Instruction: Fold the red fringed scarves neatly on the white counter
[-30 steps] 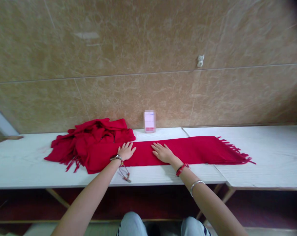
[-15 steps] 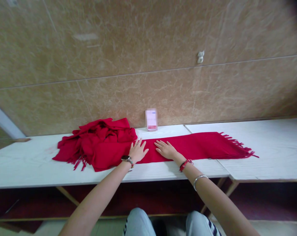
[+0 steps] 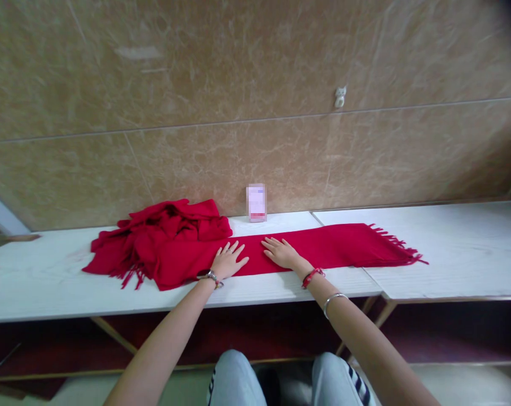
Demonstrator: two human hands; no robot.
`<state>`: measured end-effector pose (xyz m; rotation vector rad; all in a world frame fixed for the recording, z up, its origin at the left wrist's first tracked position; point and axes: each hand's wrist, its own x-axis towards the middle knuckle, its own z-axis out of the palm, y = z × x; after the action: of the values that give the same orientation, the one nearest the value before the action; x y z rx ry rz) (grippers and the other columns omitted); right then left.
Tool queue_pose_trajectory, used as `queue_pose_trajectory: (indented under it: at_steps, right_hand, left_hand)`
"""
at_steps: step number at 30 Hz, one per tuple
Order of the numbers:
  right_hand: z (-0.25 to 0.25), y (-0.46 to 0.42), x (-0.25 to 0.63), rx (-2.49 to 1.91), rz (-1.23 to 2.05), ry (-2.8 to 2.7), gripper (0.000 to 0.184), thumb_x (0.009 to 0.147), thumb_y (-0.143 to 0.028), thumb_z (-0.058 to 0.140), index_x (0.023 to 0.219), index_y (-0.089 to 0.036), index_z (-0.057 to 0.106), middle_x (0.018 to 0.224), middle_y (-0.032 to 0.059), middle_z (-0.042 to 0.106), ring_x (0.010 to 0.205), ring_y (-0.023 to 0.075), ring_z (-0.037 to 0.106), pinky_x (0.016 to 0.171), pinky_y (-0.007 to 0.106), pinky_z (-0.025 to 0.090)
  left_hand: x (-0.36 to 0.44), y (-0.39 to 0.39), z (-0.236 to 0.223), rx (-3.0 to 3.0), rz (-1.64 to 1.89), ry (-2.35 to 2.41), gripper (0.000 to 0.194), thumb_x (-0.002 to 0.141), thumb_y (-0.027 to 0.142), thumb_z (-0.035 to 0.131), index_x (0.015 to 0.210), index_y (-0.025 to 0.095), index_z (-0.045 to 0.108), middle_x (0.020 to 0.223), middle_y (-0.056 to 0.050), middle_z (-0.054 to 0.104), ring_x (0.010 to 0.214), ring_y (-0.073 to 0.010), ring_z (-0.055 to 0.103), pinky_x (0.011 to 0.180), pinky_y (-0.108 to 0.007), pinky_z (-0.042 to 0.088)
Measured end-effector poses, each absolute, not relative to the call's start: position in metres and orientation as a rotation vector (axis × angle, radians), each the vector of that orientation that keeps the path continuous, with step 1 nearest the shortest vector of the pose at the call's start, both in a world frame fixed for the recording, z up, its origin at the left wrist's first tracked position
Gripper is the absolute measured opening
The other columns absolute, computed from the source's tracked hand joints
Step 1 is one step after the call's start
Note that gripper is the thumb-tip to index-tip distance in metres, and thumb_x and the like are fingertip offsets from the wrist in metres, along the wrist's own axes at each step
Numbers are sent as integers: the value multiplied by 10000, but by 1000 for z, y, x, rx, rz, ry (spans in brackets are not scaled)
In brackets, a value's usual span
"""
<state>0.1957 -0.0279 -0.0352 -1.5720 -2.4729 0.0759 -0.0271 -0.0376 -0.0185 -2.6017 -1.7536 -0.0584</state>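
Observation:
A red fringed scarf [image 3: 331, 246] lies along the white bench top, its right part stretched out flat with the fringe at the far right. Toward the left the red cloth rises into a crumpled heap [image 3: 166, 228], with more fringe hanging at its front; whether it is one scarf or more I cannot tell. My left hand [image 3: 229, 260] rests flat on the cloth beside the heap, fingers spread. Just right of it, my right hand [image 3: 281, 252] lies palm down on the flat stretch, fingers extended. Neither hand grips anything.
Behind the scarf, a blurred pinkish phone-like card [image 3: 256, 203] leans against the brown marbled wall [image 3: 221, 158]. A small white figure-shaped hook [image 3: 340, 97] is on the wall. Dark open shelves [image 3: 268, 332] sit under the white bench top [image 3: 458, 254], above my knees [image 3: 235, 375].
The whole view has shifted slightly. My left hand has slid a little to the left on the cloth, away from the right hand. The scarf lies much as before.

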Motion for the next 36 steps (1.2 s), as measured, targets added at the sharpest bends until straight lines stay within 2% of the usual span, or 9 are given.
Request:
queue_pose_trajectory:
  at_steps: [4, 8, 14, 17, 21, 24, 28, 31, 36]
  right_hand:
    - [-31, -28, 195, -1576, 103, -2469, 475, 913, -359, 264, 1354, -194, 331, 1432, 85, 280, 1315, 215, 208, 1040, 483, 167]
    - [-25, -34, 178, -1546, 91, -2426, 484, 916, -351, 253, 1372, -193, 281, 1441, 93, 254, 1325, 230, 169, 1021, 545, 168]
    - [-31, -42, 175, -1458, 4, -2586, 476, 925, -369, 224, 1373, -217, 275, 1438, 86, 265, 1312, 229, 212, 1008, 530, 220]
    - [-36, -40, 217, -1526, -133, -2608, 444, 930, -335, 222, 1356, -249, 312, 1439, 75, 266, 1312, 231, 211, 993, 531, 251]
    - [-38, -39, 305, -1861, -203, -2531, 427, 921, -293, 244, 1333, -280, 356, 1442, 68, 261, 1307, 260, 218, 967, 583, 255]
    - [-38, -42, 371, -2108, -224, -2337, 449, 924, -297, 211, 1367, -287, 284, 1442, 62, 264, 1317, 248, 190, 982, 599, 204]
    - [-32, -49, 411, -2285, -148, -2147, 459, 931, -321, 147, 1375, -297, 260, 1456, 61, 225, 1326, 266, 153, 967, 609, 222]
    - [-27, -56, 384, -2199, -146, -2115, 471, 927, -352, 177, 1380, -253, 262, 1455, 95, 217, 1326, 279, 148, 972, 587, 244]
    - [-26, -72, 276, -1632, -103, -2448, 540, 915, -452, 225, 1393, -201, 227, 1463, 88, 189, 1332, 265, 118, 1011, 540, 219]
  left_hand:
    - [-26, -36, -20, -2584, -54, -1757, 617, 856, 590, 234, 1375, 259, 274, 1456, -30, 213, 1327, -271, 165, 1046, -455, 169]
    - [-27, -35, -21, -2575, -51, -1745, 605, 856, 584, 247, 1370, 265, 285, 1454, -28, 218, 1324, -271, 176, 1041, -455, 177]
    - [-27, -34, -21, -2561, -56, -1728, 592, 862, 561, 260, 1370, 260, 290, 1451, -36, 225, 1321, -271, 188, 1038, -449, 181]
    - [-27, -33, -20, -2567, -62, -1726, 595, 861, 560, 258, 1373, 258, 286, 1452, -36, 221, 1322, -269, 187, 1035, -451, 188]
    - [-27, -33, -20, -2560, -67, -1717, 595, 861, 551, 265, 1374, 251, 288, 1449, -34, 226, 1320, -274, 192, 1035, -452, 186]
    - [-26, -32, -21, -2549, -62, -1715, 590, 860, 543, 274, 1374, 253, 290, 1449, -33, 226, 1317, -278, 200, 1032, -456, 189]
    - [-25, -31, -20, -2550, -53, -1735, 592, 860, 539, 270, 1376, 250, 285, 1450, -29, 221, 1320, -268, 193, 1032, -451, 194]
    - [-25, -31, -20, -2545, -51, -1735, 592, 859, 535, 275, 1376, 248, 285, 1450, -27, 223, 1319, -268, 196, 1034, -450, 190]
    - [-25, -31, -19, -2532, -34, -1726, 593, 857, 534, 273, 1377, 249, 282, 1451, -27, 219, 1318, -265, 202, 1032, -438, 193]
